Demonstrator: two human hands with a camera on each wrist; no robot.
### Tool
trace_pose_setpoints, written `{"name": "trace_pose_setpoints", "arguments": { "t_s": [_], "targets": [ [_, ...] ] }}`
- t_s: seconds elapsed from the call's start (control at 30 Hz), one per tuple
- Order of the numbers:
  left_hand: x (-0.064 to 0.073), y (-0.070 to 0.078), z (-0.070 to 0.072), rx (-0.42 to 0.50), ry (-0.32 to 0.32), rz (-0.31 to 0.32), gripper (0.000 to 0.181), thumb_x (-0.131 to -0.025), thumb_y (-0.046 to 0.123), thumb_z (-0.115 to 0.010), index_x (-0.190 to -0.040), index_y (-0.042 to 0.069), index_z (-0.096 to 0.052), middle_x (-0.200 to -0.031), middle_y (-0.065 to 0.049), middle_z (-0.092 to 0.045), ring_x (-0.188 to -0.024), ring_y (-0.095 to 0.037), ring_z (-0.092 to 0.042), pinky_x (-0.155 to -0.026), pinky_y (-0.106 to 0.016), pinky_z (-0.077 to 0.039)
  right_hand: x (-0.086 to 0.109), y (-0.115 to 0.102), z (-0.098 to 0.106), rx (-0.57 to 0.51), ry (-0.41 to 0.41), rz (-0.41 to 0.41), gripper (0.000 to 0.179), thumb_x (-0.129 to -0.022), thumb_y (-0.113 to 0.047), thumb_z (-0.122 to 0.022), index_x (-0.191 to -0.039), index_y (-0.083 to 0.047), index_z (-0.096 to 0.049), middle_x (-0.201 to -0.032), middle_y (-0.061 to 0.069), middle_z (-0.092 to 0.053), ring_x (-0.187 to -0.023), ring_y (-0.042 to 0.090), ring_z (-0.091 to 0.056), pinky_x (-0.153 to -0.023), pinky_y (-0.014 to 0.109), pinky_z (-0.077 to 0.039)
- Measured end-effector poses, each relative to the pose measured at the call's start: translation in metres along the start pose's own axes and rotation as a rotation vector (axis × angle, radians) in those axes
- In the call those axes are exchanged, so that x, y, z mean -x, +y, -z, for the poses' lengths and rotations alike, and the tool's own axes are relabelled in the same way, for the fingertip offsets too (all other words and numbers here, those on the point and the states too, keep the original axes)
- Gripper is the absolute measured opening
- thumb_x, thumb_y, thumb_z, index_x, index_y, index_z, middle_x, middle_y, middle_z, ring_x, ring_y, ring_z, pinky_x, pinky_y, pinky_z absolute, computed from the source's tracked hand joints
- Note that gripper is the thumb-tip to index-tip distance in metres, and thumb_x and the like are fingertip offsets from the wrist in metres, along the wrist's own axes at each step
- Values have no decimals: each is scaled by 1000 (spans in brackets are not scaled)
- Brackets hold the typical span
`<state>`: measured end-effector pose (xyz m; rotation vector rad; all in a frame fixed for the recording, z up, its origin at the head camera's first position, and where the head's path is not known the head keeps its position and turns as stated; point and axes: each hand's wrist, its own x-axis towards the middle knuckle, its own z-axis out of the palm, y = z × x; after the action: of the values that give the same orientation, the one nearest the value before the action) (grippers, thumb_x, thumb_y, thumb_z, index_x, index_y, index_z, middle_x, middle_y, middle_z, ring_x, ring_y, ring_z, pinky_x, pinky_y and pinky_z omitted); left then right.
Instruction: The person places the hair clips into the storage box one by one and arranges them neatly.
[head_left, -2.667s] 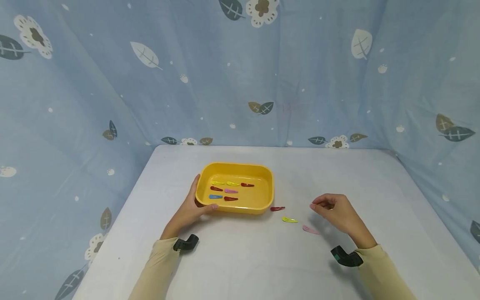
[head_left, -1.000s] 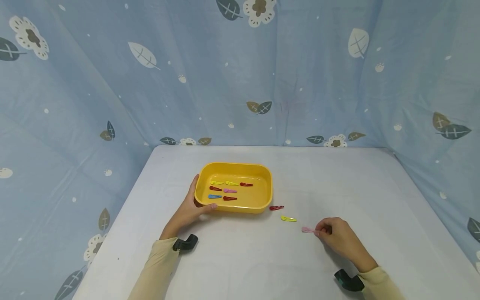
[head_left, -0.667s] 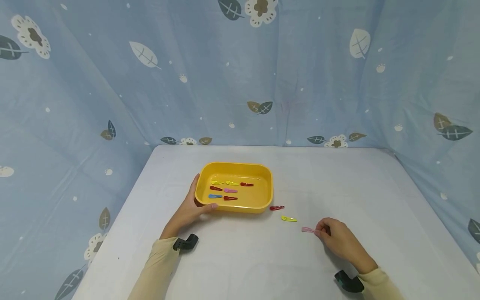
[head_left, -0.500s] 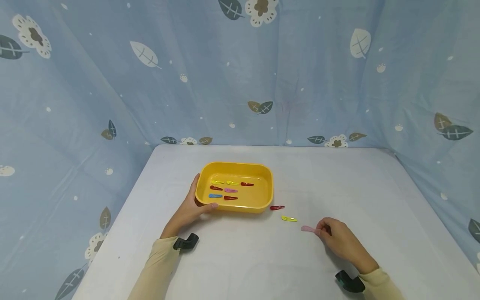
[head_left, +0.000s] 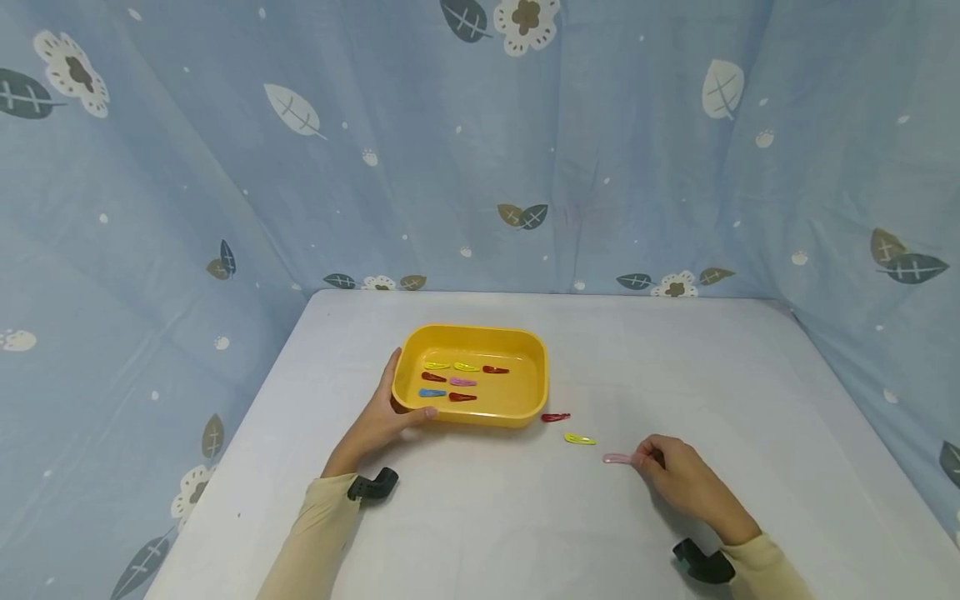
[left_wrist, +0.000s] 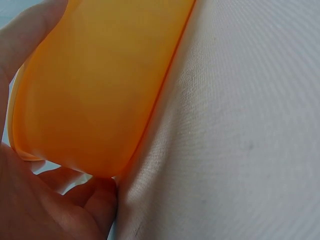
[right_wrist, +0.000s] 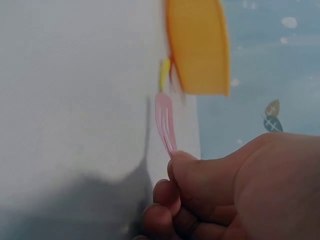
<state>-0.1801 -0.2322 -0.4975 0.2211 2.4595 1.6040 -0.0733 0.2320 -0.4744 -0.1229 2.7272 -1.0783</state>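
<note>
My left hand [head_left: 375, 427] grips the left end of a yellow plastic tray [head_left: 517, 387], its thumb on the front wall and its fingers around the side. My right hand [head_left: 681, 482] pinches the narrow end of a pink snap hair clip [head_left: 617, 458] between thumb and fingertips. In the right wrist view this pink clip [right_wrist: 164, 117] points away from the fingers, and it casts a shadow on the cloth. A yellow hair clip [head_left: 580, 439] and a red hair clip [head_left: 556, 417] lie on the table between the tray and my right hand.
Inside the tray lie several clips, among them a blue clip [head_left: 432, 392], a pink clip [head_left: 462, 382] and a dark red clip [head_left: 496, 369]. White cloth covers the table [head_left: 480, 517]. A blue patterned curtain [head_left: 630, 167] hangs behind and at both sides.
My right hand has come down toward the table's front and taken the pink clip by its narrow end. Since then the clip has turned slightly. My left hand stays on the tray.
</note>
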Motion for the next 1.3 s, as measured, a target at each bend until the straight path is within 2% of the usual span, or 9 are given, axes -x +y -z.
{"name": "trace_pose_setpoints", "arguments": {
  "t_s": [0.2, 0.5, 0.83, 1.13, 1.3],
  "targets": [
    [0, 1, 0, -1, 0, 0, 128, -80, 44, -88, -166, 37, 7, -175, -4, -13, -157, -31, -30, -130, -55, -22, -6, -1, 7, -69, -33, 11, 14, -102, -9, -60, -100, 1, -69, -75, 1, -55, -63, 6, -45, -52, 21, -40],
    [0, 0, 0, -5, 1, 14, 126, -81, 42, -87, -166, 37, 7, -175, -4, -15, -156, -31, -32, -129, -54, -25, -17, -5, 15, -230, -100, -66, 25, -104, -19, -60, -110, 5, -69, -78, 5, -61, -67, 11, -53, -57, 25, -47],
    [0, 3, -1, -18, 10, 28, 128, -80, 46, -88, -166, 36, 6, -176, -3, -13, -158, -32, -29, -130, -55, -22, -28, -20, 24, -292, -125, -127, 34, -104, -23, -60, -120, 7, -67, -88, 7, -64, -77, 15, -58, -67, 29, -55],
    [0, 2, -1, -4, 4, 14, 128, -81, 43, -88, -167, 33, 6, -175, -4, -15, -156, -32, -31, -130, -55, -24, -35, -30, 30, -367, -163, -88, 36, -105, -20, -59, -124, 10, -64, -87, 5, -61, -78, 14, -58, -71, 30, -57],
    [0, 2, -1, -8, 2, 23, 128, -81, 43, -88, -166, 35, 7, -175, -4, -14, -157, -31, -31, -130, -55, -23, -39, -34, 33, -386, -168, -64, 37, -104, -22, -60, -122, 11, -64, -84, 3, -59, -77, 15, -58, -74, 29, -56]
  ]
}}
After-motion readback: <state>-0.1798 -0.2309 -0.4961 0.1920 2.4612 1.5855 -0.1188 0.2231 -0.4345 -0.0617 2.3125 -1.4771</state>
